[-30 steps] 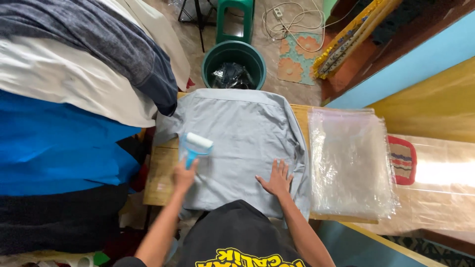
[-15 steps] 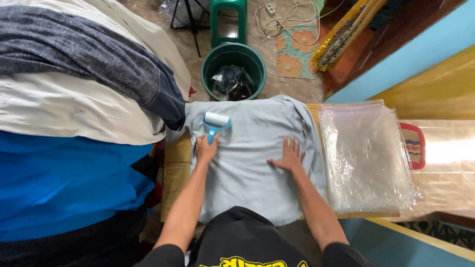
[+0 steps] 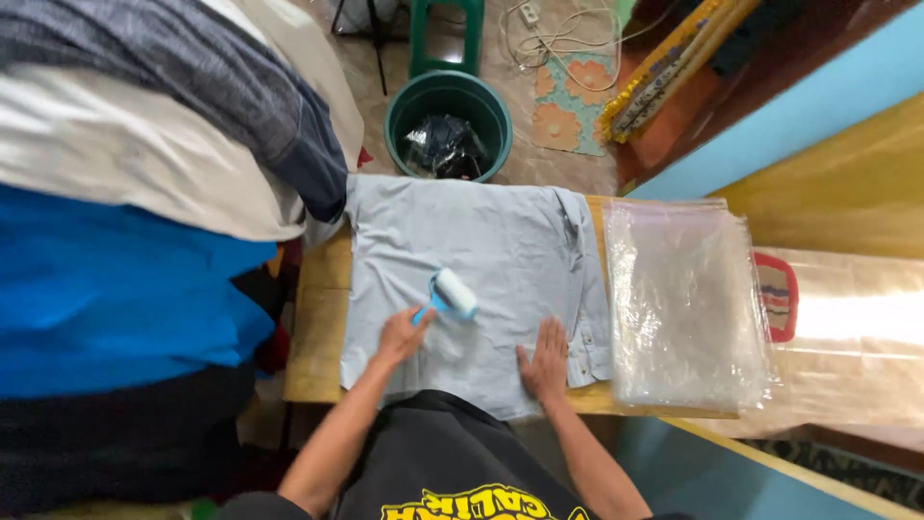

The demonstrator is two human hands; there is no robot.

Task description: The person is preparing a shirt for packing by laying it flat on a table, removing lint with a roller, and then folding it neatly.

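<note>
the left hand [image 3: 402,336] grips the blue handle of a white-drum lint roller [image 3: 450,295] on the pale grey cotton shirt [image 3: 481,260] spread on the wooden table [image 3: 313,327], the right hand [image 3: 546,358] pressing flat, open, empty; lint-rolling appears underway, calling for overlapping passes.

There is only one camera. It sits on the person's head and looks almost straight down. It is close to the wooden counter [image 3: 318,318], right above it, so the person's own dark shirt fills the bottom edge. The arms reach up into the picture from there. The far side of the counter is at the top, and past it the camera sees the floor [image 3: 568,164] and a green bucket [image 3: 404,116].
</note>
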